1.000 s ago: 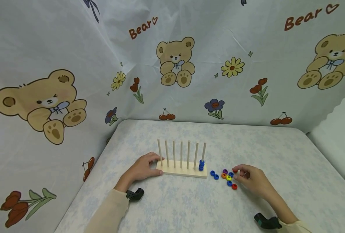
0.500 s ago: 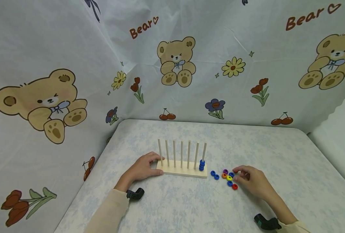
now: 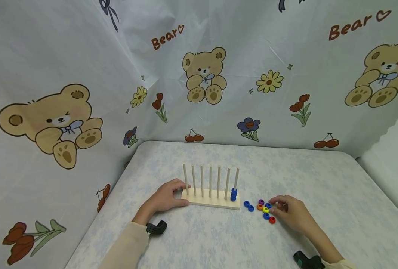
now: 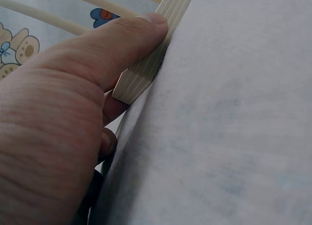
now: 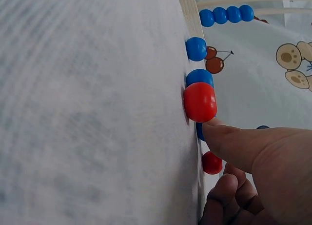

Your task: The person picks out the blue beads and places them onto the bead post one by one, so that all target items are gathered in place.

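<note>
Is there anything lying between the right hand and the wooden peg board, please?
Yes: a purple bead, an orange bead and a yellow bead, among others, lie beside the right hand; two blue beads lie closer to the peg board. Nothing taller is visible there.

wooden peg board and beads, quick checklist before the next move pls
1. Wooden peg board steadied: ok, the left hand grips its left end.
2. Room on the rightmost peg: ok, bare above four blue beads.
3. Other six pegs free of beads: ok.
4. Loose beads well separated: not ok, the purple bead, orange bead and yellow bead sit bunched.
5. Right hand gripping the red bead by its fingers: cannot tell.
</note>
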Demonstrator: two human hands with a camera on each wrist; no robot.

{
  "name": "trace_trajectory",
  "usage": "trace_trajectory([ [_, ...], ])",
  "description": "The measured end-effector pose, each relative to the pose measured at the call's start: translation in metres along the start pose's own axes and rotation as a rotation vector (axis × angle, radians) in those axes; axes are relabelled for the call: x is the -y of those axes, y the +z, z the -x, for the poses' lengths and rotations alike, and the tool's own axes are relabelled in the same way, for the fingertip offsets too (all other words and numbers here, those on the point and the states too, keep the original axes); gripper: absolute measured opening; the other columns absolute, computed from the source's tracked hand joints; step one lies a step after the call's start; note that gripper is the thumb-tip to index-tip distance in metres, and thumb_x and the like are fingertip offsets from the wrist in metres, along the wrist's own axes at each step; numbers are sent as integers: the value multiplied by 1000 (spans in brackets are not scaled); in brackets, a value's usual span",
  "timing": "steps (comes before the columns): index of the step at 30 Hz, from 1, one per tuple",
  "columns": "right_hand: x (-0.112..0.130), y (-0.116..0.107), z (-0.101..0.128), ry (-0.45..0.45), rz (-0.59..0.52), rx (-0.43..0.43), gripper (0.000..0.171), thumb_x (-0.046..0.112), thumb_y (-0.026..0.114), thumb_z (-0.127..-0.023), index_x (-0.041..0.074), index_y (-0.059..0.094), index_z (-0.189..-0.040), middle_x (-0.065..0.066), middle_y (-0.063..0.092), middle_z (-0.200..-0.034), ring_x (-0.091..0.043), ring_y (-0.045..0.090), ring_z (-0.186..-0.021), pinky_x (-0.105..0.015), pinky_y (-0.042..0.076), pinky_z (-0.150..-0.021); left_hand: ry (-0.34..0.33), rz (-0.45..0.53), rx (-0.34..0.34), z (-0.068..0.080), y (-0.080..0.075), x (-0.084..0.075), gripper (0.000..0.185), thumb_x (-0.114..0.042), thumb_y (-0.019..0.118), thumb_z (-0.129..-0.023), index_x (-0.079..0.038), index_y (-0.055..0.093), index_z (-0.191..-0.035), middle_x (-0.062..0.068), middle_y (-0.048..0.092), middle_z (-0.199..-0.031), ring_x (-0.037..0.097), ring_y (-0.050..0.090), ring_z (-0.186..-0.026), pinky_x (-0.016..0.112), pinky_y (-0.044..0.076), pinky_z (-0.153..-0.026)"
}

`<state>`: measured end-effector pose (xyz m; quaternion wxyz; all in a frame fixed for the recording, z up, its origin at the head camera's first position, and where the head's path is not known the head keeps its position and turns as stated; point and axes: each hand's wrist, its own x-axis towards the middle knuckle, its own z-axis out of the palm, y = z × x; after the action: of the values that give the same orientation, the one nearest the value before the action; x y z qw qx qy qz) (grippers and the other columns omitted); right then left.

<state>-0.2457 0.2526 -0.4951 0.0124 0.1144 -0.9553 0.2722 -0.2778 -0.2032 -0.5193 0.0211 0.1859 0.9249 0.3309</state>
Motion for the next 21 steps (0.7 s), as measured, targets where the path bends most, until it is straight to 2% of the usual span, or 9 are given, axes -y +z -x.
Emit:
trace_trajectory([
  [6, 0, 2, 0, 8, 5, 2, 21, 23, 76, -80, 19, 70, -100, 4, 54, -78, -10, 45, -68, -21, 37, -57, 1, -7, -7, 0, 1, 0, 54, -73, 66, -66, -47, 57, -112, -27, 52, -114, 6, 49, -95, 30, 40, -80],
  [16, -2, 4, -5, 17, 41, 8, 23, 25, 76, -79, 19, 70, -100, 3, 55, -79, -12, 46, -70, -22, 37, -58, 1, -21, -12, 0, -1, -3, 55, -72, 66, -67, -46, 56, -114, -24, 52, -114, 10, 47, -86, 30, 38, -73],
  [21, -4, 6, -5, 3, 34, 5, 22, 25, 76, -79, 20, 70, -99, 3, 53, -78, -11, 45, -70, -22, 36, -58, -22, -4, -9, 1, -1, -3, 54, -73, 66, -65, -48, 56, -112, -26, 52, -115, 8, 49, -93, 32, 41, -80],
])
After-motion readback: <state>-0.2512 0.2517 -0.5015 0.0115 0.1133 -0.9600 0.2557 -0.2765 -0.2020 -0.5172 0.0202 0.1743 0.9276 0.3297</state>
